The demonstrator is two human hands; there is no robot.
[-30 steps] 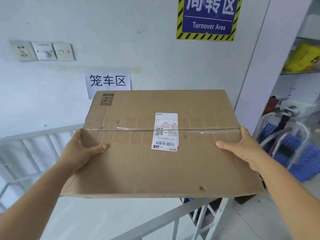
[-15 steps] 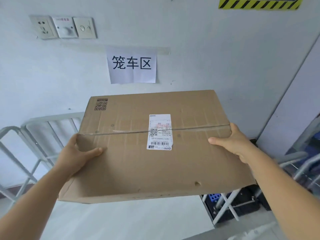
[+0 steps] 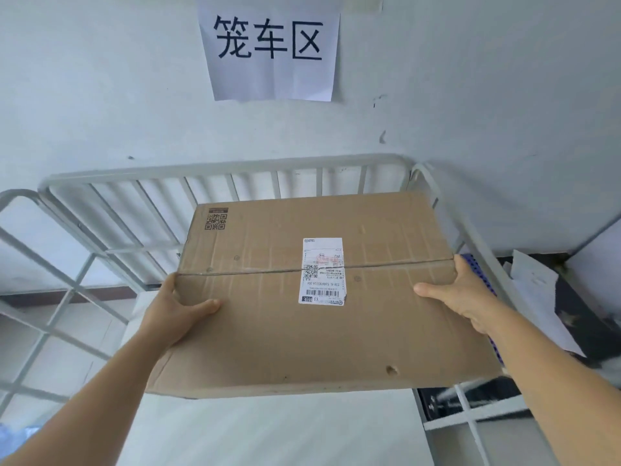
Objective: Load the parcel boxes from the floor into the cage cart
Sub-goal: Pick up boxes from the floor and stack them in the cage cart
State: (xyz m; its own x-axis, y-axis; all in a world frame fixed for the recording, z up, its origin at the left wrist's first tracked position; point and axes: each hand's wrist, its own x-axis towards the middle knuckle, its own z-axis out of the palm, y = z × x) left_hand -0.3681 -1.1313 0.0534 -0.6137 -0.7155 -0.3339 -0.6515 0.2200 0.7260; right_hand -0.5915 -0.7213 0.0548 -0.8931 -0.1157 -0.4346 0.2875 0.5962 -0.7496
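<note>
Left forearm: enters from 7 o'clock and reaches up toward the middle of the view.
Right forearm: enters from 4 o'clock, angled toward the middle.
Left hand [image 3: 176, 307]: grips the left edge of the parcel box at about 9 o'clock of the box; the thumb lies flat across the top face, and the other fingers are tucked beneath the box, so how they lie cannot be told.
Right hand [image 3: 462, 297]: grips the right edge at about 3 o'clock of the box; the thumb is stretched out over the top face, and the remaining fingers wrap past the edge and under, mostly hidden.
Parcel box [image 3: 268, 331]: a flat brown carton held up between both hands at the middle of the view, top face toward the camera, its far edge raised; it hangs inside the rails of the cage cart, touching only the hands as far as can be seen.
Shipping label [image 3: 323, 270]: white, with barcodes, stuck over the taped centre seam.
QR print [image 3: 216, 222]: at the 11 o'clock corner of the top face.
Cage cart [image 3: 215, 168]: pale grey tube rails and bars, seen at 9, 12 and 3 o'clock around the box.
Wall sign [image 3: 270, 48]: white paper with three black characters, at 12 o'clock on the pale wall behind the cart.
</note>
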